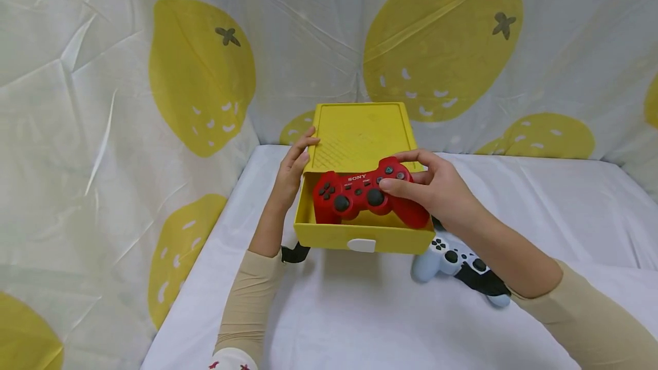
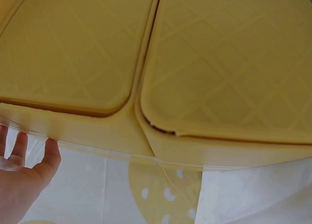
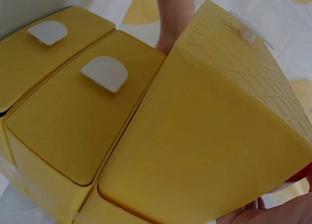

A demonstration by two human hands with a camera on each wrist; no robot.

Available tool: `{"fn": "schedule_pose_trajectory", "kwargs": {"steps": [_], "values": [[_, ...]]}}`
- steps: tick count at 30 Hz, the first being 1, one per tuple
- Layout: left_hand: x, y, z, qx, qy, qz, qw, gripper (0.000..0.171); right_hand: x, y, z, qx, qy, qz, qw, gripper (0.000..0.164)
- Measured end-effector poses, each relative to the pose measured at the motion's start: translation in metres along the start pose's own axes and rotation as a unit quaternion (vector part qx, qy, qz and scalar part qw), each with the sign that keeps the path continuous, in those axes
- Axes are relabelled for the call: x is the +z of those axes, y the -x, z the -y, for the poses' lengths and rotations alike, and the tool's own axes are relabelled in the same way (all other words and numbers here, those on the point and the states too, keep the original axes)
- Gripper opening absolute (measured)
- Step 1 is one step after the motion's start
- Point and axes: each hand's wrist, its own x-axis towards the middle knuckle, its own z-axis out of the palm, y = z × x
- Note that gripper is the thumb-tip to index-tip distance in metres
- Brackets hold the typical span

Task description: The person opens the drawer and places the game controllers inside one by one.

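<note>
A red Sony game controller (image 1: 362, 190) is tilted over the pulled-out yellow drawer (image 1: 329, 236), partly inside its walls. My right hand (image 1: 437, 190) pinches the controller's right end, thumb on its button face. My left hand (image 1: 290, 179) rests against the left side of the yellow drawer cabinet (image 1: 360, 136), fingers extended. In the left wrist view, the fingertips of the left hand (image 2: 29, 170) touch the edge of the cabinet's side (image 2: 229, 63). The right wrist view shows the extended drawer (image 3: 195, 136) and a sliver of red beside the right hand (image 3: 278, 212).
A pale blue and white game controller (image 1: 442, 256) lies on the white cloth (image 1: 349, 313) to the right, partly covered by the right forearm and a black piece. More drawers with white handles (image 3: 105, 73) show in the right wrist view. Lemon-patterned fabric (image 1: 308, 27) hangs behind.
</note>
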Motion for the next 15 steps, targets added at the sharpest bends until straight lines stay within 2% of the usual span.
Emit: {"fn": "schedule_pose_trajectory", "kwargs": {"steps": [4,9,15], "values": [[-0.004,-0.002,0.015,0.005,0.010,-0.002,0.9999,0.038,0.003,-0.002,0.001,0.003,-0.005,0.017,1.000,0.065],[-0.004,-0.003,0.020,0.015,0.020,0.000,0.9997,0.040,0.004,-0.003,0.000,-0.009,-0.001,0.039,0.999,0.062],[-0.005,-0.003,0.023,0.018,0.008,-0.001,0.9998,0.048,0.003,-0.003,-0.001,-0.016,0.048,0.041,0.998,0.060]]}}
